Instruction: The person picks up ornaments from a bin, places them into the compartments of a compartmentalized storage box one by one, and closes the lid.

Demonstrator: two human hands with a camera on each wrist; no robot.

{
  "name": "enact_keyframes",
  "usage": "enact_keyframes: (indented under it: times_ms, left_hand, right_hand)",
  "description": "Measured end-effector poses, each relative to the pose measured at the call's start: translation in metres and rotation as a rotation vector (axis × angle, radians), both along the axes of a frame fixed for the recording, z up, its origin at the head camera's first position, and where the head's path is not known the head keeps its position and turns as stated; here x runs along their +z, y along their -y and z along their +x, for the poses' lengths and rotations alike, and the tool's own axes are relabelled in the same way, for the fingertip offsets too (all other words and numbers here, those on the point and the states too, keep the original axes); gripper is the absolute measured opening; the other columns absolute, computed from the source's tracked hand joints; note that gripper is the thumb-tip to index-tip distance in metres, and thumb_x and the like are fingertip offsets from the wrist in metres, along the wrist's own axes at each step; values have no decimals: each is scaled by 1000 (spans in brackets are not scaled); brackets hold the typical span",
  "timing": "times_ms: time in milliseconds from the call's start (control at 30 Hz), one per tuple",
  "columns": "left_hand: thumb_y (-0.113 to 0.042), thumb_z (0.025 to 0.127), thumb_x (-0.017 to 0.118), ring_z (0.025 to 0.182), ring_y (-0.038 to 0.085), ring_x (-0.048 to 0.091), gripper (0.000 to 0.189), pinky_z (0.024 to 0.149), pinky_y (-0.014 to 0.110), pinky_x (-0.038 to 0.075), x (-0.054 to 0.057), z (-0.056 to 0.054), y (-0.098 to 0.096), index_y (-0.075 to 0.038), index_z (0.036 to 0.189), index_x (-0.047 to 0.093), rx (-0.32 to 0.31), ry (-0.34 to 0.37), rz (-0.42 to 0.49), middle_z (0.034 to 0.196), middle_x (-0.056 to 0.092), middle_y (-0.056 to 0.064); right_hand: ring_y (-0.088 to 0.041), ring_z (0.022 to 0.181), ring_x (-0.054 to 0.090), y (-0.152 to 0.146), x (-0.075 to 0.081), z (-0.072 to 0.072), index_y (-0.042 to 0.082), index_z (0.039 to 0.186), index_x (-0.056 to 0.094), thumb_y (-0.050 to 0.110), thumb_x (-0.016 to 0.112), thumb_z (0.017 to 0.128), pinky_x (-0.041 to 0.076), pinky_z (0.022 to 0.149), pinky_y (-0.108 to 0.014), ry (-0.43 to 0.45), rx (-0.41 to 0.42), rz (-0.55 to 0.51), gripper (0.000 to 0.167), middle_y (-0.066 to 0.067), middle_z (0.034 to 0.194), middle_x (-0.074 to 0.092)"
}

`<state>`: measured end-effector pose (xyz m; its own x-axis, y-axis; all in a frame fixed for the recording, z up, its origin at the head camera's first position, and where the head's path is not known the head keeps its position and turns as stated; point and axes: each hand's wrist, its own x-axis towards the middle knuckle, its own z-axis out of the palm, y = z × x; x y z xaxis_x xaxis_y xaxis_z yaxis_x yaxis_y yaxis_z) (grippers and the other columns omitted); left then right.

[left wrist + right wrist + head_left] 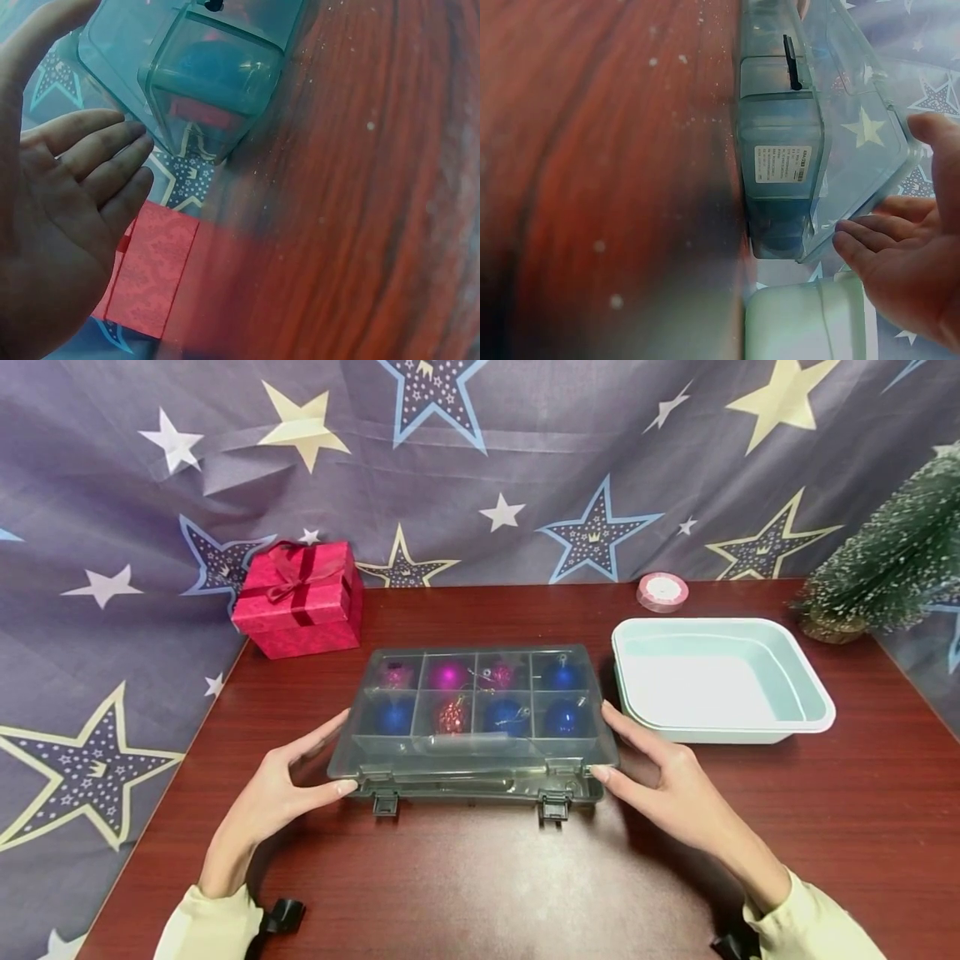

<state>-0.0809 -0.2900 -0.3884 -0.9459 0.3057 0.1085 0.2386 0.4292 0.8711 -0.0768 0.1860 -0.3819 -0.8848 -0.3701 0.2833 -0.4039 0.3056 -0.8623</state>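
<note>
A clear grey plastic compartment box (780, 124) stands on the table, its lid (468, 747) tilted up at the front. Through the lid show Christmas baubles: blue balls (564, 718), a magenta ball (448, 675) and a red textured ornament (451, 717), each in its own compartment. My left hand (281, 789) touches the lid's left side, thumb at the front corner and fingers extended along the edge. On the opposite side, my right hand (678, 781) has its thumb at the front right corner and its fingers straight against the edge. Both palms stay apart from the box.
A pale green tray (813, 714) stands to the right, close to the right hand. Behind it are a ribbon roll (662, 592) and a small frosted tree (892, 547). A red gift box (300, 602) sits at the back left, before a star-patterned cloth (510, 460).
</note>
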Motion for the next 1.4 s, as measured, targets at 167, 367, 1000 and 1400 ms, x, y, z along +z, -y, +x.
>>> enact_keyframes:
  times_ms: [167, 367, 1000, 1400]
  left_hand:
    - [-8, 87, 85, 136, 6, 50, 84, 105, 18, 44, -2, 2, 1, -27, 159, 45, 13, 27, -21, 157, 48, 2]
    - [-9, 86, 87, 136, 4, 50, 85, 105, 19, 44, -6, 4, 1, -28, 158, 45, 19, 35, -27, 156, 49, 1]
    - [-5, 95, 74, 132, -1, 51, 72, 104, 11, 40, 6, -1, -4, -22, 158, 45, 77, -84, -40, 153, 51, 13]
    - [-10, 99, 68, 131, -7, 47, 61, 103, 9, 33, 16, -4, -11, -22, 156, 50, 151, -189, -112, 151, 54, 6]
  right_hand:
    - [-19, 133, 54, -3, -1, 1, 4, 155, 46, 3, 79, 92, 43, 105, -17, -77, -39, 102, 72, -13, 155, 47]
    - [-11, 139, 46, -5, -4, 1, 6, 155, 48, 8, 82, 90, 33, 109, -11, -123, -54, 172, 73, -10, 154, 50]
    - [-31, 131, 56, 4, 16, -6, 7, 155, 48, 9, 69, 101, 43, 104, -16, -47, -120, 97, 59, -15, 151, 52]
    - [-11, 137, 50, 6, 29, -14, 10, 150, 56, 11, 66, 103, 35, 109, -14, -146, -138, 137, 48, -5, 149, 57]
